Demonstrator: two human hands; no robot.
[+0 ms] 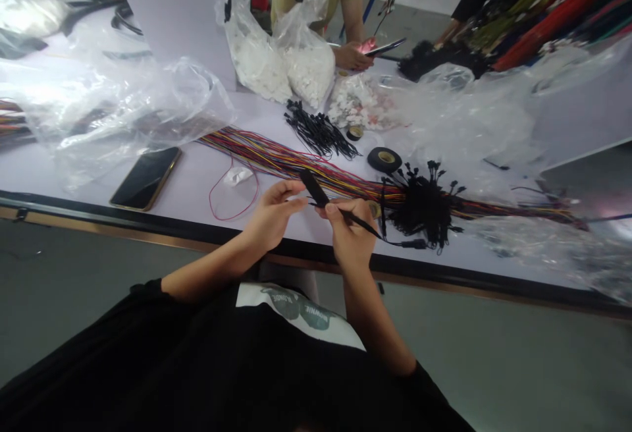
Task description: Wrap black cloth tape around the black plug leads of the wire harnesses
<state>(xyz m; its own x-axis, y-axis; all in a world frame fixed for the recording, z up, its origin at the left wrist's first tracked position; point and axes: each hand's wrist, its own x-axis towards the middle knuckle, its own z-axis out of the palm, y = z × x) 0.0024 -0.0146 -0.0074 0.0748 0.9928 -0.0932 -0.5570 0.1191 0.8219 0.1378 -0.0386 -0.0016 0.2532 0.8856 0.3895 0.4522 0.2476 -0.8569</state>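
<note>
My left hand (274, 215) and my right hand (349, 233) meet at the table's near edge, both pinched on one black taped cable (316, 189). The left fingers close on its thick upper end. The right fingers grip lower down, and the thin cable runs on right to a small black plug (413, 243). Just behind my hands lies a long bundle of coloured wires (276, 155) that ends in a clump of black connectors (424, 205).
A roll of black tape (384, 159), a pile of black cable ties (318, 132) and a red wire loop (232, 198) lie close by. A phone (145, 177) rests at the left. Clear plastic bags (123, 103) cover much of the table. Across it, another person's hand (353, 56) holds a phone.
</note>
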